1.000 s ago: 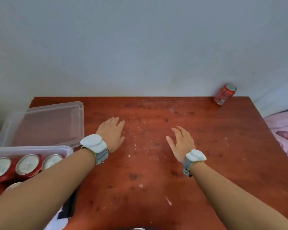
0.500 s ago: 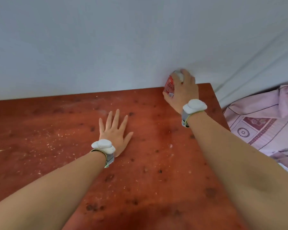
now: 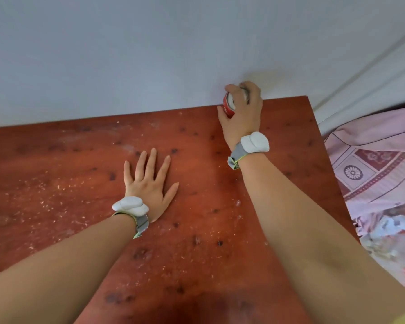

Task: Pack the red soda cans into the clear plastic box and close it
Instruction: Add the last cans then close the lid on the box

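Note:
A red soda can stands at the far right corner of the reddish wooden table, close to the wall. My right hand is wrapped around it from above and behind, fingers over its silver top, hiding most of the can. My left hand lies flat on the table's middle, palm down with fingers spread, holding nothing. The clear plastic box and the other cans are out of view.
A pale wall rises right behind the table's far edge. Off the table's right edge lies pink patterned bedding with crumpled items lower down. Light crumbs dot the tabletop.
My view swung right, so the box and lid left the frame. My right hand reached to the far corner and closed on the can; since half a second ago its grip settled lower around it.

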